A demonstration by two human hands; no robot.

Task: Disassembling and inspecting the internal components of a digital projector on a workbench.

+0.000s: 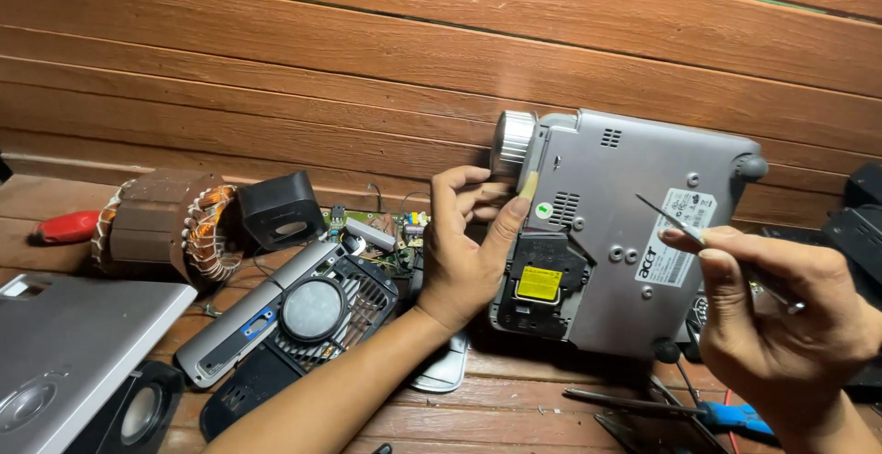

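Bracing a grey plastic projector (625,233) on its edge, the left hand (464,252) presses its thumb against the casing's left side with the fingers curled near the ribbed silver lens ring (513,144). The projector stands tilted with its underside facing the camera: a smooth matt shell with small vent slots, recessed screw holes, a white label and a dark open compartment holding a yellow-labelled part (539,284). The right hand (781,307) is closed round a thin metal screwdriver (675,221), whose slim shaft points up and left, its tip over the underside near the white label.

The projector rests on a wooden tabletop (514,408) of reddish planks, backed close by a wall of the same horizontal boards (367,59), so little room remains behind it. To the left lie a copper-wound motor stator (170,224), a small black speaker (276,208), a green circuit board (381,233) and a grey and black casing with a round dark disc (294,321). A silver panel (73,344) fills the lower left corner. More tools, one with a blue handle (735,417), lie just below the right hand.
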